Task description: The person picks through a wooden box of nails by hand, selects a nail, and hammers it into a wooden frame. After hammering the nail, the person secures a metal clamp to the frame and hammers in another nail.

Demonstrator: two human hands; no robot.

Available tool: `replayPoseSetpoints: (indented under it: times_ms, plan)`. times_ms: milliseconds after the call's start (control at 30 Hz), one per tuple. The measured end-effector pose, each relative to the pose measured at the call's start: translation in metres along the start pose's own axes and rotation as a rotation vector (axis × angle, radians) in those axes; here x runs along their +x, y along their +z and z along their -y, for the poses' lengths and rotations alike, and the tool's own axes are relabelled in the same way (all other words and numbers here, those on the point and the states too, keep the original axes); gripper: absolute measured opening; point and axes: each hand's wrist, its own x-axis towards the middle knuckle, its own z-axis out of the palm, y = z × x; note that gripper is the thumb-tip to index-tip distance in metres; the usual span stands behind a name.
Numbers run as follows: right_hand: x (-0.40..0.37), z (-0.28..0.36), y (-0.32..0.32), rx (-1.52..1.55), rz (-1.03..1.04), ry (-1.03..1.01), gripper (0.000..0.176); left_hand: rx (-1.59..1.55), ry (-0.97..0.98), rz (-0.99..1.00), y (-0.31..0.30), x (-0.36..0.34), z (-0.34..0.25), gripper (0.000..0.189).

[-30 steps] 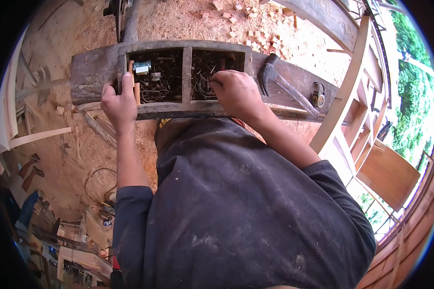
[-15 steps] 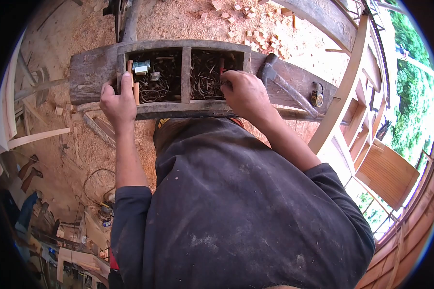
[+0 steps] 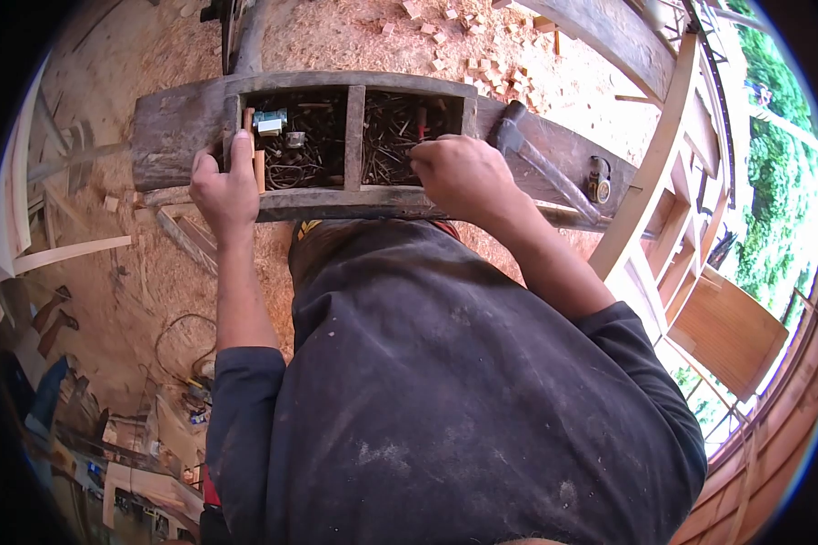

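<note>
A wooden box [image 3: 354, 136] with two compartments of dark nails lies across a plank. My left hand [image 3: 224, 186] is closed round the box's left end, its thumb by a thin wooden strip [image 3: 260, 171]. My right hand [image 3: 463, 174] is over the right compartment's near right corner, its fingers bent together; what they hold, if anything, is hidden. Just beyond those fingers a red-handled tool [image 3: 421, 123] stands among the nails. In the left compartment lie a small teal and white box [image 3: 270, 122] and a small metallic piece [image 3: 295, 140].
A hammer [image 3: 545, 163] and a yellow-black tape measure [image 3: 599, 180] lie on the plank [image 3: 573, 145] to the right. Small wood blocks [image 3: 495, 74] and shavings cover the ground beyond. Curved timbers [image 3: 650, 159] rise at the right. Another person's legs [image 3: 53, 320] show at the far left.
My right hand has shifted slightly, its fingers drawn a little up from the nails. My left hand stays on the box's end.
</note>
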Motion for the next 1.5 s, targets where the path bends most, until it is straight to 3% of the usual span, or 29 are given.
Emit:
replayPoseSetpoints:
  times_ms: [133, 233, 367, 433, 533, 667, 900, 1133, 1400, 1500]
  plan:
    - [-0.001, -0.007, 0.006, 0.092, -0.14, -0.118, 0.027, 0.005, -0.011, 0.012, 0.001, 0.001, 0.003, 0.042]
    - [0.002, 0.004, 0.013, 0.147, 0.02, -0.253, 0.043, 0.026, -0.029, 0.009, 0.001, 0.001, 0.004, 0.042]
    - [-0.001, 0.013, 0.001, 0.073, 0.143, -0.1, 0.042, 0.02, -0.021, 0.004, 0.001, 0.0, 0.003, 0.042]
    - [-0.001, -0.004, 0.006, 0.052, -0.057, -0.069, 0.036, 0.016, 0.003, -0.008, 0.0, 0.0, 0.001, 0.042]
    - [-0.001, -0.014, -0.002, 0.114, -0.147, 0.036, 0.032, -0.006, -0.003, 0.011, 0.0, 0.0, 0.004, 0.042]
    - [0.0, -0.019, 0.0, 0.211, -0.242, 0.029, 0.024, -0.002, -0.013, 0.016, 0.001, 0.001, 0.007, 0.042]
    - [-0.001, -0.008, 0.012, 0.234, -0.23, -0.005, 0.015, 0.014, -0.009, 0.013, 0.001, 0.002, 0.01, 0.045]
    - [0.005, 0.005, 0.022, 0.114, -0.185, -0.055, 0.019, 0.041, -0.029, 0.04, -0.001, 0.001, 0.005, 0.05]
    - [0.014, 0.011, 0.018, 0.021, -0.032, 0.061, 0.016, 0.003, -0.016, 0.003, 0.0, 0.002, 0.005, 0.045]
    - [0.008, 0.004, 0.015, 0.059, -0.08, 0.046, 0.018, 0.014, 0.0, 0.009, 0.003, 0.002, 0.011, 0.048]
